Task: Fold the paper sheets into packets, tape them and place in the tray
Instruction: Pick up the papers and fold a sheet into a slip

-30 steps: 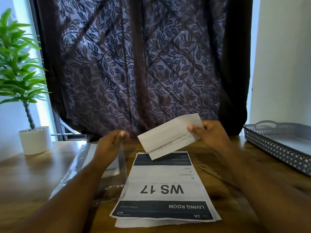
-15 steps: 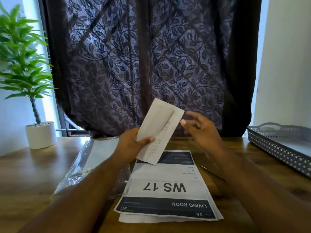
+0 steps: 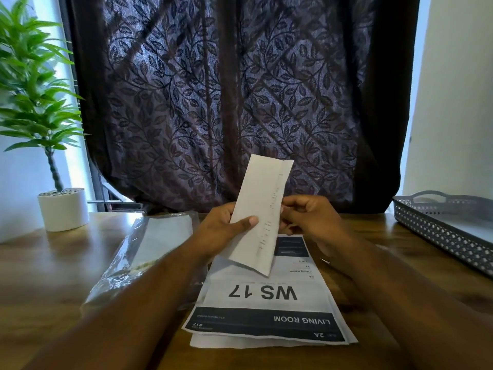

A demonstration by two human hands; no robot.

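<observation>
White folded packet (image 3: 262,209) was clamped between both my hands, held upright with a tilt, off the desk (image 3: 53,263).
Left hand (image 3: 221,231): thumb (image 3: 249,221) across the front, fingers behind it and hidden.
Right hand (image 3: 314,220): curled fingers (image 3: 296,205) nipped the right long edge, next to the overlap flap.
Neither hand was free.

Status, my read:
- Folding on this one looked done or nearly so. The flap was lapped over and faint print showed through.
- No tape on it that I could see, and no tape roll in view.
- Taping and traying were both outstanding for this packet.

Directly below, the stack of paper sheets (image 3: 266,303) lay flat at the middle of the desk's near edge. The top sheet read "WS 17 / LIVING ROOM", with at least one more under it. All were unfolded, so more packets to go.

Clear plastic sleeve (image 3: 149,244) lay just beside the stack's left side. Something pale was inside; couldn't tell what.

Grey perforated tray (image 3: 440,231) sat at the desk's right edge, well apart from my hands. Couldn't tell whether any packet was in it.

Potted plant (image 3: 62,209) stood at the far left corner, curtain (image 3: 226,89) behind. Neither mattered.
</observation>
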